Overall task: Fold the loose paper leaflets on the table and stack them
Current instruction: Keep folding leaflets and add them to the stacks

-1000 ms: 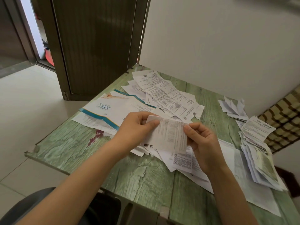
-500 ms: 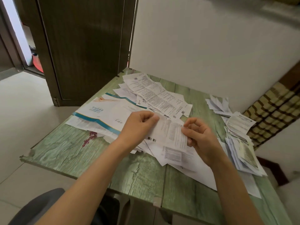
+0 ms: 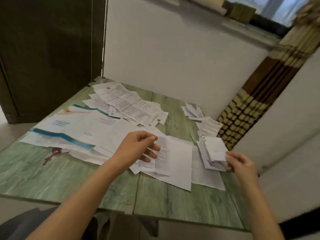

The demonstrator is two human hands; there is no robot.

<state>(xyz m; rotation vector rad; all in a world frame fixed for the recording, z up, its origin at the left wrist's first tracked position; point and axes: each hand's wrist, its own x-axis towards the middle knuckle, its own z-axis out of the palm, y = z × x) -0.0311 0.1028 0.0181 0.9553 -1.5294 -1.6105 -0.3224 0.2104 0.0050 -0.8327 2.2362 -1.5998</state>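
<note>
The right hand point(image 3: 240, 163) pinched a folded leaflet point(image 3: 216, 149) atop the stack point(image 3: 205, 159) at the right edge of the surface point(image 3: 86, 179); the left hand point(image 3: 138, 148) hovered, relaxed and empty, over loose leaflets point(image 3: 176, 158) mid-surface. Best to square its edges with the stack before releasing.

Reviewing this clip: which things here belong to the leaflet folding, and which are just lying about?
Part of the job: folded leaflet, pinched by the right hand; stack of folded leaflets; loose leaflets; left hand; table.
Just lying about: door; curtain; red stain on the tabletop.
</note>
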